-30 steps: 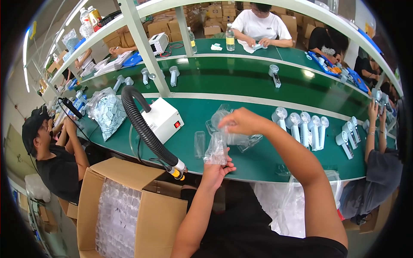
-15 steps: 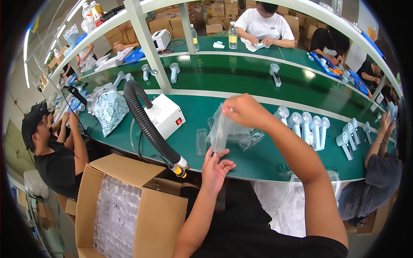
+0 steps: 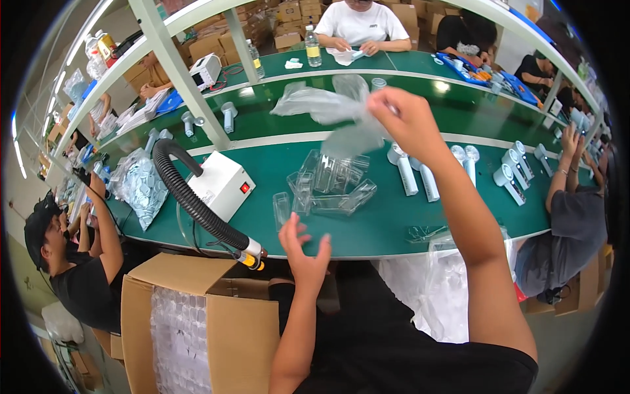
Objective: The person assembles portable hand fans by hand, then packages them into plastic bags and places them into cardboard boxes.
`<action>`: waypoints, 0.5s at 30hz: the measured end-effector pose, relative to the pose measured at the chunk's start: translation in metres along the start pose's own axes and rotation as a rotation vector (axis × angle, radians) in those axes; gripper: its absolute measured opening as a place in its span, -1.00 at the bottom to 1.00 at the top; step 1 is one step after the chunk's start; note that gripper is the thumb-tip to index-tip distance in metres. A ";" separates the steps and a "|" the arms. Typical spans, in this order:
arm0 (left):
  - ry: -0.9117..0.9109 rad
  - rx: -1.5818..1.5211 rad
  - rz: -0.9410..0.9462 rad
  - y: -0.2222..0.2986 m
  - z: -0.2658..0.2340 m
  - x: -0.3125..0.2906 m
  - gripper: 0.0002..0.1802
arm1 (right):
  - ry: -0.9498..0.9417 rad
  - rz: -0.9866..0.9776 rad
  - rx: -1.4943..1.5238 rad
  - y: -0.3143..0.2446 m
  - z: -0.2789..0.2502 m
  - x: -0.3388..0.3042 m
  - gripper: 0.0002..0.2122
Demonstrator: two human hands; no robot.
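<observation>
My right hand (image 3: 407, 118) is raised over the table, pinching a thin clear plastic bag (image 3: 328, 105) that billows out to the left. Beneath the bag, several clear plastic boxes (image 3: 335, 180) lie in a loose heap on the green tabletop. At the table's front edge my left hand (image 3: 304, 253) has its fingers apart, with nothing in it. Just beyond its fingertips lies one clear box (image 3: 281, 209). To the right of the heap, partly behind my right arm, light-blue handheld fans (image 3: 402, 169) lie in a row.
A white machine (image 3: 223, 187) with a black flexible hose (image 3: 197, 203) stands left of the boxes. Left of it lies a bag of light-blue parts (image 3: 143, 190). An open carton (image 3: 243, 341) of clear boxes sits below the table edge. Co-workers sit around the tables.
My right hand has lifted the bag up and away, and clear boxes now lie heaped on the table. My left hand has let go of the bag's lower end and opened. The view has shifted.
</observation>
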State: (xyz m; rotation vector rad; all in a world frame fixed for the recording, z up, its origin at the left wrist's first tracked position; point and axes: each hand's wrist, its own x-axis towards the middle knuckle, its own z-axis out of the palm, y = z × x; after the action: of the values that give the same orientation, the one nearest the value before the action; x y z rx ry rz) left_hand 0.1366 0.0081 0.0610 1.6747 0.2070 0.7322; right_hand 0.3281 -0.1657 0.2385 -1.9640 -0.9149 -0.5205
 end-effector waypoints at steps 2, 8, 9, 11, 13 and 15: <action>-0.049 0.390 0.489 0.022 0.007 -0.002 0.10 | -0.160 0.015 0.005 -0.014 -0.023 -0.044 -0.89; -0.534 0.043 0.414 0.054 0.061 -0.022 0.08 | -0.487 0.130 0.325 -0.055 -0.014 -0.168 -0.93; -0.653 -0.105 0.156 0.054 0.064 -0.033 0.03 | -0.416 0.113 0.339 -0.055 -0.014 -0.181 -0.95; -0.704 -0.240 0.058 0.046 0.072 -0.053 -0.27 | -0.390 0.120 0.430 -0.046 -0.015 -0.196 -0.96; -0.760 -0.401 -0.111 0.038 0.068 -0.062 -0.55 | -0.311 -0.085 0.249 -0.036 -0.016 -0.199 -0.94; -0.720 -0.376 -0.352 0.025 0.060 -0.067 -0.70 | -0.338 -0.125 0.108 -0.041 -0.019 -0.196 -0.91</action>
State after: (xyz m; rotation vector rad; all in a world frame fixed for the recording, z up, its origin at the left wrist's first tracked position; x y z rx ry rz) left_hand 0.1121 -0.0818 0.0573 1.3896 -0.1400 -0.1149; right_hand 0.1714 -0.2455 0.1420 -1.9366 -1.2554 -0.2037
